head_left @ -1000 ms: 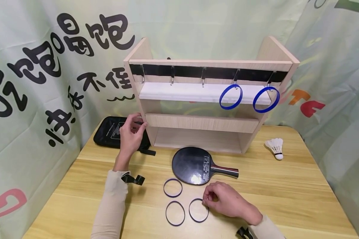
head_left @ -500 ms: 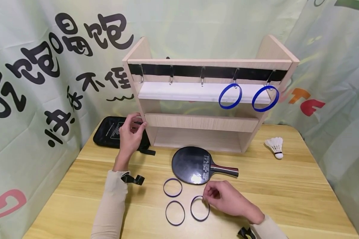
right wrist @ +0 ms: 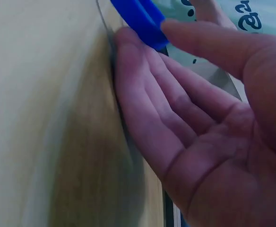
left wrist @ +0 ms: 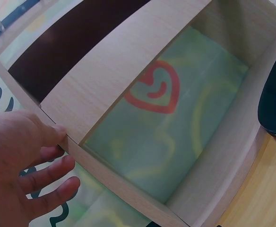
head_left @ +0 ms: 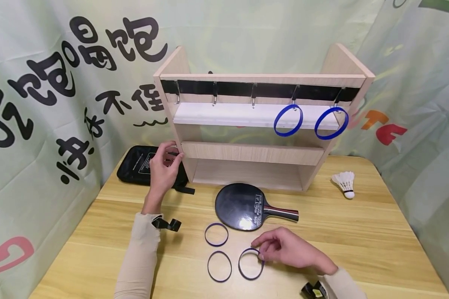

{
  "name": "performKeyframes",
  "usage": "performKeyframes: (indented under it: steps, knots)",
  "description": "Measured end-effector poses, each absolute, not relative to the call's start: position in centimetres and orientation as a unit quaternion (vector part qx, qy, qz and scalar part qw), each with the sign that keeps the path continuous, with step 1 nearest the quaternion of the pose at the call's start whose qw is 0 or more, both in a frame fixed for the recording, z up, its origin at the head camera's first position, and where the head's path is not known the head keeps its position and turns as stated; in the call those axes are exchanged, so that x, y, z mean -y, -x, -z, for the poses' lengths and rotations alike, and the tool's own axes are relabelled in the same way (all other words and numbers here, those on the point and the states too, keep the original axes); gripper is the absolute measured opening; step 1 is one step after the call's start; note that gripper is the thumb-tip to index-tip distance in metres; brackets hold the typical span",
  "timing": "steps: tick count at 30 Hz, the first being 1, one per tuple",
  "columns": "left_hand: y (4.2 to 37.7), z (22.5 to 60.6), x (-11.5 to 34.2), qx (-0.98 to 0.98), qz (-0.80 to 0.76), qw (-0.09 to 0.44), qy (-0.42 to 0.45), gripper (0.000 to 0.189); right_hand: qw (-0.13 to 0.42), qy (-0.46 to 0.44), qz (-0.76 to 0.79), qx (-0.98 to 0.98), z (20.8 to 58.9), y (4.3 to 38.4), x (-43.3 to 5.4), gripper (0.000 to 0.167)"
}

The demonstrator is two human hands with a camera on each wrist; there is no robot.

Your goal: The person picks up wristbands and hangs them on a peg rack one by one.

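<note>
My right hand [head_left: 289, 249] pinches the edge of a dark blue ring [head_left: 240, 265] low over the table. In the right wrist view, that blue ring [right wrist: 150, 30] sits between thumb and fingertips. Left of it lie two similar rings, one farther back [head_left: 216, 246] and one nearer [head_left: 219, 281]. My left hand [head_left: 164, 168] touches the left side panel of a pale wooden shelf [head_left: 252, 153]. The left wrist view shows its thumb side against the panel edge, with the other fingers of the hand [left wrist: 20, 161] loosely bent outside.
Blue rings [head_left: 285, 135] hang from the two rightmost hooks on the shelf's black strip [head_left: 233, 88]; the other hooks are bare. A table tennis bat [head_left: 239, 207] lies before the shelf, a black case [head_left: 134, 166] at left, a shuttlecock [head_left: 344, 182] at right.
My right hand has shifted slightly right and its fingers have spread around the ring's edge. The ring has slid a little to the right. My left hand has stayed in place.
</note>
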State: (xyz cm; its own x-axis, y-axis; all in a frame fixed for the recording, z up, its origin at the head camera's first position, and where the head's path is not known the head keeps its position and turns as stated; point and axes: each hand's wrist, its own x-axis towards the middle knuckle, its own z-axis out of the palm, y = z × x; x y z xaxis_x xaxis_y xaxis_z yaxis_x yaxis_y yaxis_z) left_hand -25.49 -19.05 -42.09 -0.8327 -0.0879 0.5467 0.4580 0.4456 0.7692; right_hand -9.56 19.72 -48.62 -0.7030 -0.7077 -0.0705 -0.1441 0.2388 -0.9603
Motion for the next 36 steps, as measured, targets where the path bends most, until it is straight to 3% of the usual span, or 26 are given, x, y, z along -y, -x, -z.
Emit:
performKeyframes:
  steps: [8, 13, 18, 25, 36]
  knots:
    - [25.6, 42.1, 19.1, 0.806, 0.516, 0.265, 0.118, 0.038, 0.304, 0.290, 0.585, -0.694, 48.2, 9.8, -20.4, 0.029]
    - [25.5, 42.2, 19.1, 0.806, 0.514, 0.269, 0.116, 0.038, 0.287, 0.275, 0.608, -0.688, 48.0, 9.9, -20.3, 0.031]
    - [25.5, 42.1, 19.1, 0.806, 0.514, 0.267, 0.120, 0.038, 0.243, 0.255, 0.626, -0.695, 47.8, 10.1, -20.0, 0.030]
    - [25.6, 42.2, 19.1, 0.804, 0.517, 0.268, 0.119, 0.038, 0.137, 0.208, 0.648, -0.720, 46.6, 11.0, -19.2, 0.032]
    - [25.6, 42.2, 19.1, 0.805, 0.516, 0.267, 0.117, 0.038, 0.005, 0.183, 0.666, -0.723, 41.9, 13.6, -17.0, 0.028]
